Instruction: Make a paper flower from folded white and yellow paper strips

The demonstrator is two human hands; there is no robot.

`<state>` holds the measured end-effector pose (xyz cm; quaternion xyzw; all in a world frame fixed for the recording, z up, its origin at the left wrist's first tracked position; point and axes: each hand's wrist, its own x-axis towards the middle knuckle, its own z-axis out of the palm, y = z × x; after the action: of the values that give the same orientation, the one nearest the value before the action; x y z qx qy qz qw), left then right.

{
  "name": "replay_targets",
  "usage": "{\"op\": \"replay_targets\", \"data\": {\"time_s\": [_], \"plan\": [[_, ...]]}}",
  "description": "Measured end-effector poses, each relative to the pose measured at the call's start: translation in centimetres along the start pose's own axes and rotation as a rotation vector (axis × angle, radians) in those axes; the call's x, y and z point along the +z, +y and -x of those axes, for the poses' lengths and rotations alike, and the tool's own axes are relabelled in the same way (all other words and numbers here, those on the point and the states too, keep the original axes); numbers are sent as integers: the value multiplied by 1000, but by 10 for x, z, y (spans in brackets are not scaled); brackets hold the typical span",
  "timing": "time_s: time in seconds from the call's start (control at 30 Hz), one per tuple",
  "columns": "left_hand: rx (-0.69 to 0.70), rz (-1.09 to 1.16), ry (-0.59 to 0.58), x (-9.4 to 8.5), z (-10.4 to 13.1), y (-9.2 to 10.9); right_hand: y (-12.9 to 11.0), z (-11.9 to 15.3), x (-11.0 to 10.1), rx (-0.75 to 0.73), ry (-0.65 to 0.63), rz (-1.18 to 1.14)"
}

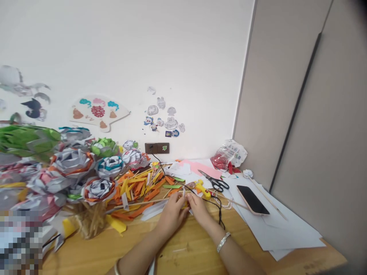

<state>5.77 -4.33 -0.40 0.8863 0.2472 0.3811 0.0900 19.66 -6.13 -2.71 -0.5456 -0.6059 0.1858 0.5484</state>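
Note:
My left hand [172,211] and my right hand [197,209] meet above the wooden table, fingers pinched close together. Between them a small folded piece of white paper [184,192] sticks up, with a bit of yellow showing below it; the fingers hide most of it. Just beyond the right hand lies a yellow hot glue gun [202,188] with a black cord. Left of the hands are white paper strips [153,210] and a thin wooden stick [134,203]. Black-handled scissors [218,184] rest further back on the right.
Orange and yellow paper strips [137,185] are heaped at the back. Paper flowers [99,189] crowd the left side. On the right, a phone [252,199] lies on white sheets [275,233], near a bead string [226,205]. A plastic bag [229,154] stands against the wall.

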Motion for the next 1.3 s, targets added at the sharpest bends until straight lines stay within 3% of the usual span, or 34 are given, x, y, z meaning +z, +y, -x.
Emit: {"op": "replay_targets", "data": {"time_s": [0.4, 0.67, 0.83, 1.0, 1.3], "plan": [[51, -13, -1, 3, 2, 3, -11, 3, -1, 72, 15, -103], [-19, 41, 4, 11, 7, -1, 1, 3, -1, 54, 18, -93], [14, 80, 46, 15, 6, -4, 6, 3, -2, 58, 9, -70], [18, 82, 22, 11, 8, -2, 10, 3, -2, 99, 11, -72], [74, 92, -66, 0, 4, 0, -4, 3, -1, 86, 41, -48]]}}
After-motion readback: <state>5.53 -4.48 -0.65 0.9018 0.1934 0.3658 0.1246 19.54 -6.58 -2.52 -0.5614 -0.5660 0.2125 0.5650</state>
